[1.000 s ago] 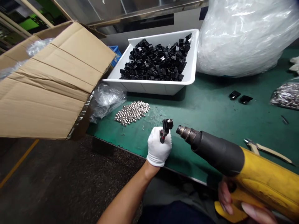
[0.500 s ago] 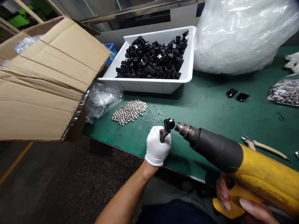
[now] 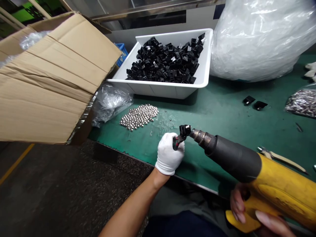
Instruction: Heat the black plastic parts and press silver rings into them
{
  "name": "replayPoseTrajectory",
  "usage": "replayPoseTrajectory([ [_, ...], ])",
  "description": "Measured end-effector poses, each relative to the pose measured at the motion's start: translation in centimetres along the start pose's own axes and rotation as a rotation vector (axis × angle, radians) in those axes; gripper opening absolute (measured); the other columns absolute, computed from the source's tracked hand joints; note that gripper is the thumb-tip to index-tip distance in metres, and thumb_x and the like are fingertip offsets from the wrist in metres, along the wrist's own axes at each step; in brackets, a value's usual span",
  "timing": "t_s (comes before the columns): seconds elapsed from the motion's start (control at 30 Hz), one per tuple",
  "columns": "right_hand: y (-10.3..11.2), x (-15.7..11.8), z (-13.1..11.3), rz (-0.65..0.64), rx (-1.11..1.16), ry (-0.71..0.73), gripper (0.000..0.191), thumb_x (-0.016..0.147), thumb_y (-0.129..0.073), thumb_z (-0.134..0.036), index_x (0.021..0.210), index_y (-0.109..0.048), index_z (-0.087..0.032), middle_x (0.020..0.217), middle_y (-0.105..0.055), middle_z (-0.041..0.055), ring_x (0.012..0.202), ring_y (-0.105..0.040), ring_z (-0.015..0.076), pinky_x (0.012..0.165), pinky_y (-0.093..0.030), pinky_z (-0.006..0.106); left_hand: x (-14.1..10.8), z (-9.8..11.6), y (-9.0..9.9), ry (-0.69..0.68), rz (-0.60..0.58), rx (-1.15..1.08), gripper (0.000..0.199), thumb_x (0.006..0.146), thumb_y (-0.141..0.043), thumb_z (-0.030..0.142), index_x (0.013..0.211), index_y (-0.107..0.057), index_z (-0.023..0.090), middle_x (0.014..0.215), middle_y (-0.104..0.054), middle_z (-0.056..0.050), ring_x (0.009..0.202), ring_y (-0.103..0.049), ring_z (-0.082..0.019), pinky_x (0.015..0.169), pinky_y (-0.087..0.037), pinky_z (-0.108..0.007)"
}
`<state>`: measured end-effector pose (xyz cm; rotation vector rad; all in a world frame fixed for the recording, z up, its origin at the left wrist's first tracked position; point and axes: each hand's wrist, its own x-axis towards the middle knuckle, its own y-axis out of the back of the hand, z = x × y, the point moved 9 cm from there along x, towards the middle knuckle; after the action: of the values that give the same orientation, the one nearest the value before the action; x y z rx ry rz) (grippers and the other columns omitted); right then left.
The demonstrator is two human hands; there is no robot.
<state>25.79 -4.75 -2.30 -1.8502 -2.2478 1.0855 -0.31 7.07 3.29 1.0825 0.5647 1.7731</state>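
Note:
My left hand [image 3: 170,154], in a white glove, is closed around pliers [image 3: 176,143] with dark, partly red handles. At the pliers' tip is a small black plastic part [image 3: 184,130] with a shiny metal piece on it. My right hand [image 3: 239,203], bare, is wrapped round the grip of a yellow heat gun [image 3: 283,181]. The gun's stepped metal nozzle points left, its end very close to the black part; whether they touch I cannot tell. On the green bench [image 3: 222,112], left of the glove, lies a patch of small metal rings [image 3: 139,117].
A white tray [image 3: 170,89] of black parts stands behind. Cardboard [image 3: 49,85] and crumpled plastic [image 3: 111,102] are at left, a big plastic bag [image 3: 256,42] at right. Two black parts [image 3: 254,102], cutters [image 3: 283,159] and a bag of metal pieces [image 3: 301,102] lie right.
The view has shifted slightly, moving most things a little to the right. The black part in the pliers has turned a bit and sits nearer the heat gun nozzle. Both holds are unchanged.

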Motion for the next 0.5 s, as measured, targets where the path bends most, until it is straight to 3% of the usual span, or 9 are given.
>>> replayPoseTrajectory([
  [0.17,-0.19,0.30,0.00,-0.064,-0.029,-0.045,0.031,0.083,-0.055,-0.048,0.097,-0.058,-0.020,0.078,-0.057,0.0085,0.068,-0.053,0.0247,0.065,-0.041,0.039,0.02,0.04,0.00,0.009,-0.002,-0.018,0.008,0.086,-0.059,0.027,0.086,-0.057,0.019,0.078,-0.057,-0.003,0.072,-0.055,-0.016,0.071,-0.044,-0.028],
  [0.5,-0.33,0.46,-0.27,-0.044,-0.014,0.014,0.028,0.082,-0.050,-0.045,0.096,-0.056,-0.020,0.075,-0.055,0.0075,0.065,-0.050,0.0220,0.061,-0.037,0.036,-0.09,-0.14,-0.30,0.014,-0.023,-0.073,0.010,0.084,-0.060,0.028,0.088,-0.057,0.019,0.081,-0.058,-0.004,0.075,-0.057,-0.017,0.074,-0.046,-0.029],
])
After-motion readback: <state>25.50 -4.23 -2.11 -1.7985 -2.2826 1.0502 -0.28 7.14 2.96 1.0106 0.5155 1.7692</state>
